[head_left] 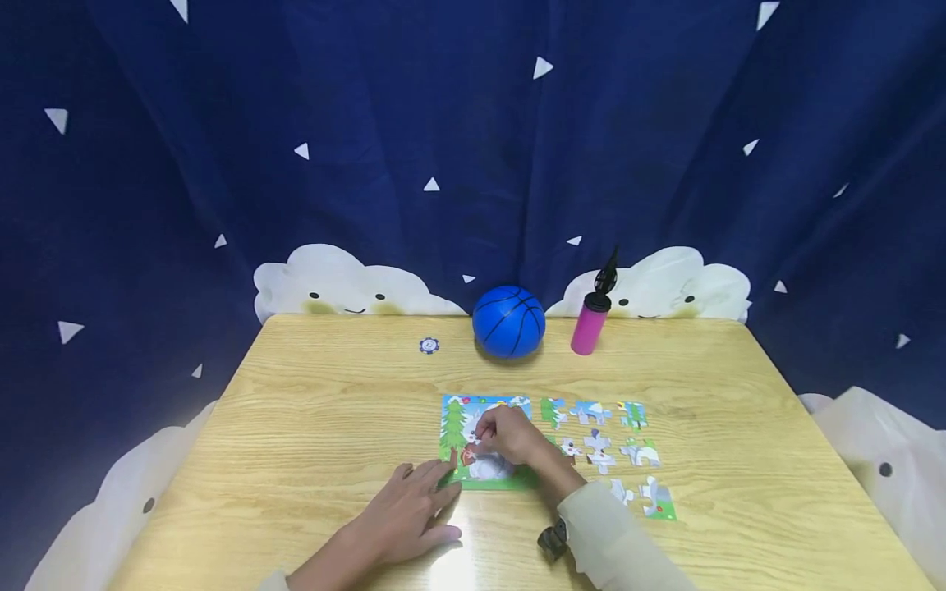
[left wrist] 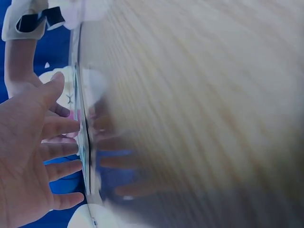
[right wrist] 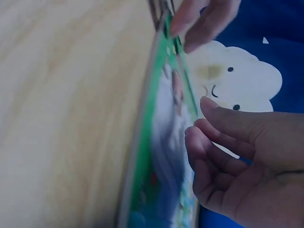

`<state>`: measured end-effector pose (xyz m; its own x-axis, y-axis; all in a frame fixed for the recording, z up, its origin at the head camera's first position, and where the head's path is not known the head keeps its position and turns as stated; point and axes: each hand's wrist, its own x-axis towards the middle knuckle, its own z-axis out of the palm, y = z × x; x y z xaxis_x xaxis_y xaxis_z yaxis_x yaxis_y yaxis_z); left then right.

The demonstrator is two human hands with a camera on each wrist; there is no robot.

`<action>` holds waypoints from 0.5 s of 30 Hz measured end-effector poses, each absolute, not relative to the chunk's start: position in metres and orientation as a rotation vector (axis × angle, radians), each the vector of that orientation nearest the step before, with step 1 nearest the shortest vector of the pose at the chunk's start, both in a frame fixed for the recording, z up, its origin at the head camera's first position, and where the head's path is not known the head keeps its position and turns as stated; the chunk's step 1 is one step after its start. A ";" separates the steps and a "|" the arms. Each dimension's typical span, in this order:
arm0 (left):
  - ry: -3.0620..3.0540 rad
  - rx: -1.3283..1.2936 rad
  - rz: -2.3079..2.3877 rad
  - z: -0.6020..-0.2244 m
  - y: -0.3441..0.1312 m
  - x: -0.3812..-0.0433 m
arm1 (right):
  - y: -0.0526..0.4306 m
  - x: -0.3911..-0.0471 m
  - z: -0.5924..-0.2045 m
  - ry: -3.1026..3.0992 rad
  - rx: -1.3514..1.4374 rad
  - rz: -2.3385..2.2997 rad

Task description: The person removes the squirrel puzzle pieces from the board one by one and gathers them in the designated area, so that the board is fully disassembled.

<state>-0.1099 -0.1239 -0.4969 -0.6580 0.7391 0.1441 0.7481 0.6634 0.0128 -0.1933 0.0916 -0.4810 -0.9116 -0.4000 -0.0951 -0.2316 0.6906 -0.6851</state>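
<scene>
A puzzle board [head_left: 453,423] with a green tree and a pale animal figure lies flat on the table. My left hand [head_left: 405,509] is at the board's left edge, fingers spread and fairly straight. Its palm [left wrist: 21,156] shows in the left wrist view with nothing in it. Over the board's middle is my right hand [head_left: 510,435], hiding part of the picture. In the right wrist view that hand [right wrist: 242,166] has loosely bent fingers, a gap beside the thumb, and no piece visible between them. Several loose puzzle pieces [head_left: 599,450] lie right of the board, some partly behind my right forearm.
At the back of the wooden table [head_left: 332,394] sit a blue ball [head_left: 508,322], a pink pump [head_left: 590,327] with a black top, and a round chip [head_left: 429,345]. Behind them hangs a dark blue curtain [head_left: 473,123] with white triangles and clouds.
</scene>
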 end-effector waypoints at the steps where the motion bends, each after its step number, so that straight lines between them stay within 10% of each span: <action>1: -2.746 -1.231 -0.110 -0.497 -0.125 -0.110 | 0.089 -0.193 -0.482 2.663 -0.505 -1.036; 15: -2.686 -1.236 -0.079 -0.503 -0.132 -0.109 | 0.068 -0.188 -0.491 2.702 -0.485 -0.971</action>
